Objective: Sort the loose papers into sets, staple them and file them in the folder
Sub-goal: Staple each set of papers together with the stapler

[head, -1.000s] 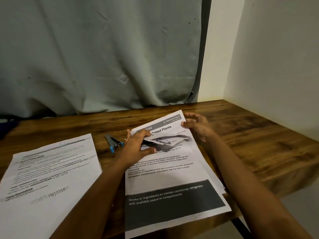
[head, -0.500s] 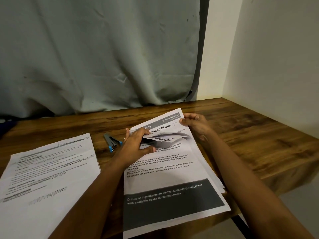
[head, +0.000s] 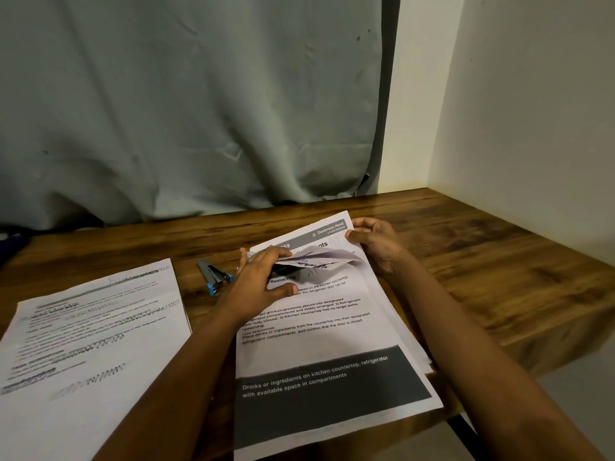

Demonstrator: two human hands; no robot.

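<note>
Nearest the camera, two bare forearms reach out over a wooden desk (head: 482, 261). Between them lies a stack of printed sheets (head: 319, 354), its near end hanging past the desk edge, with a dark band of white lettering across the bottom of the top page. To the left, apart from it, a second stack of papers (head: 86, 344) lies flat, its print blurred.

Further up the stack between the arms, the left hand (head: 263, 281) rests on the paper with its thumb stretched out to the right and its fingers curled over the folded-back top of the upper sheet (head: 319, 259) (handwriting shows on its underside), pinching that fold up off the page below. The right hand (head: 374, 242) grips the far right corner of the stack, thumb on top and fingers bent around the edge.

Just left of the left hand, a small stapler (head: 214, 277) with blue ends lies on the wood, not touched by it.

Behind the desk hangs a grey-green curtain (head: 186, 104), and a pale wall (head: 532, 111) closes the right side
</note>
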